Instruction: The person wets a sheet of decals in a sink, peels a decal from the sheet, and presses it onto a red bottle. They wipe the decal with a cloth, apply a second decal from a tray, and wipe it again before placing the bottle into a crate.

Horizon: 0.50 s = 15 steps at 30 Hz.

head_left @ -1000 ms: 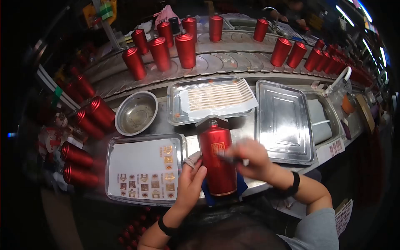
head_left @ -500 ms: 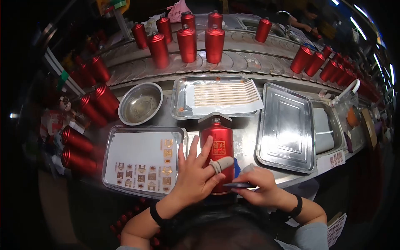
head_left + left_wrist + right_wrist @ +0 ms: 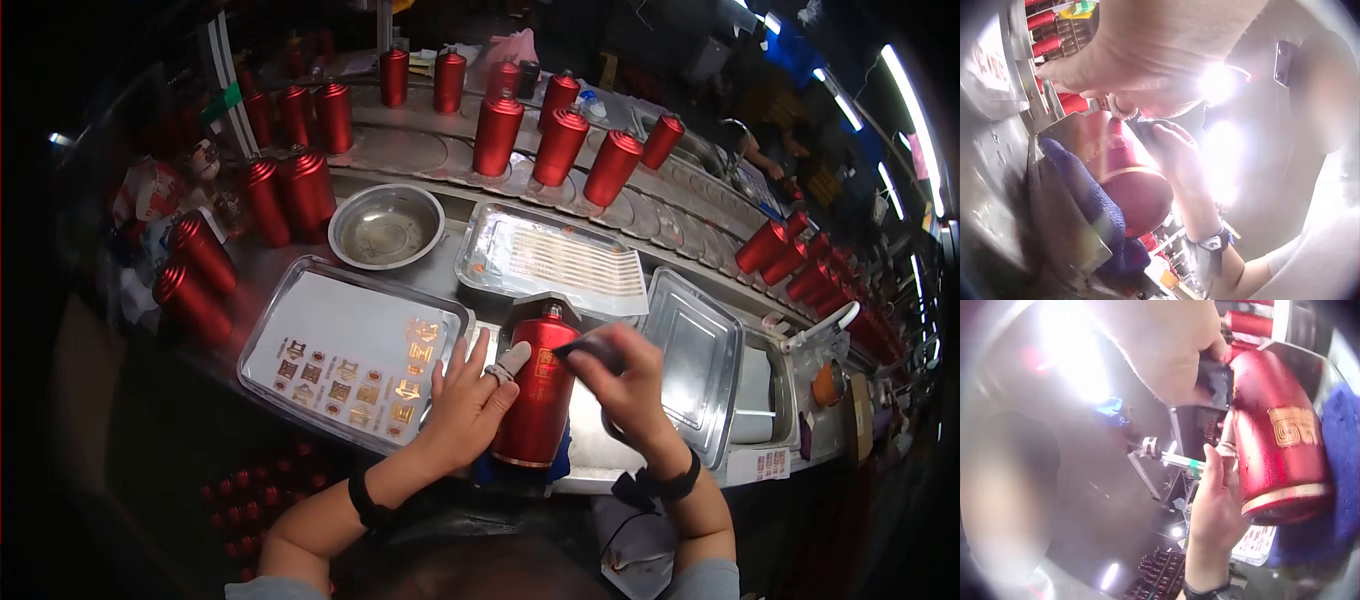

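Left hand (image 3: 462, 408), fingers spread, touched the red bottle (image 3: 533, 415) on its left; right hand (image 3: 632, 385) pinched a dark tool (image 3: 574, 349) near the gold label (image 3: 547, 362)!

No wording can be read with certainty. The red bottle (image 3: 533, 420) bears a gold label (image 3: 548, 362) of square, Chinese-style characters; the right wrist view shows its coiled strokes larger, yet cut by the bottle's curve. Gold and brown characters with small round marks stand in groups on the white sheet (image 3: 310, 310), too small to read. The paper (image 3: 758, 466) near the sink (image 3: 757, 400) carries reddish, character-like print, seemingly in blocks, also illegible.
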Available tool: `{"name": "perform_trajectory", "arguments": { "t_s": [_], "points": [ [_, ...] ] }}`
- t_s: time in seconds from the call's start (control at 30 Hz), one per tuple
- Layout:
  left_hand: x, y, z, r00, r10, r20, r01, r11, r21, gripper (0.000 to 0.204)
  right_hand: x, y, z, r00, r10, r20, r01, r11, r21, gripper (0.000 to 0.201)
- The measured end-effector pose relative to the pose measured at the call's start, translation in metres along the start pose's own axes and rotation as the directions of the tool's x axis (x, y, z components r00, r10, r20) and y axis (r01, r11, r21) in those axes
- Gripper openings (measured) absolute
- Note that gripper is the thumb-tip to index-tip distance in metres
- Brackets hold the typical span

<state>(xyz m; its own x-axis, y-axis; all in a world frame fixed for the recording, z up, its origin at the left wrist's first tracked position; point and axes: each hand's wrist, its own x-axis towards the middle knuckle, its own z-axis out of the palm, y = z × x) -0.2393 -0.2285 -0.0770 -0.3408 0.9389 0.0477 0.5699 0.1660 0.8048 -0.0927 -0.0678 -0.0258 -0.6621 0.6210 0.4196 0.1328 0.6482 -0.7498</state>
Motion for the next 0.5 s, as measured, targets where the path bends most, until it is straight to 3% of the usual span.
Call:
{"name": "perform_trajectory", "arguments": {
  "t_s": [0.03, 0.13, 0.23, 0.3, 0.37, 0.4, 0.5],
  "points": [
    [-0.001, 0.000, -0.001, 1.000, -0.007, -0.011, 0.007, 0.999, -0.037, 0.047, 0.001, -0.014, 0.000, 0.992, -0.073, 0.107, 0.076, 0.997, -0.030, 0.019],
    [-0.007, -0.003, 0.005, 1.000, -0.011, -0.014, 0.010, 0.994, -0.110, 0.046, 0.013, 0.004, 0.007, 0.988, -0.150, -0.023, 0.140, 0.960, -0.244, 0.020],
    [-0.010, -0.006, 0.004, 0.999, 0.005, -0.051, -0.012, 0.991, -0.136, 0.045, 0.013, -0.005, 0.010, 0.872, -0.457, 0.173, 0.489, 0.822, -0.292, 0.024],
    [-0.011, -0.008, 0.001, 0.997, 0.013, -0.081, -0.029, 0.981, -0.190, 0.045, -0.012, -0.009, 0.014, 0.771, -0.553, 0.316, 0.623, 0.757, -0.197, 0.032],
    [-0.010, -0.006, -0.001, 0.995, 0.010, -0.097, -0.029, 0.980, -0.198, 0.045, -0.029, -0.019, 0.010, 0.722, -0.549, 0.421, 0.610, 0.792, -0.013, 0.030],
    [-0.011, -0.005, -0.002, 0.995, 0.008, -0.100, -0.028, 0.979, -0.203, 0.045, -0.032, -0.020, 0.008, 0.765, -0.503, 0.402, 0.526, 0.849, 0.061, 0.029],
    [-0.004, 0.006, -0.003, 0.997, 0.020, -0.070, -0.035, 0.977, -0.212, 0.042, -0.023, -0.004, -0.004, 0.966, -0.230, 0.116, 0.246, 0.959, -0.143, 0.032]
  ]
}}
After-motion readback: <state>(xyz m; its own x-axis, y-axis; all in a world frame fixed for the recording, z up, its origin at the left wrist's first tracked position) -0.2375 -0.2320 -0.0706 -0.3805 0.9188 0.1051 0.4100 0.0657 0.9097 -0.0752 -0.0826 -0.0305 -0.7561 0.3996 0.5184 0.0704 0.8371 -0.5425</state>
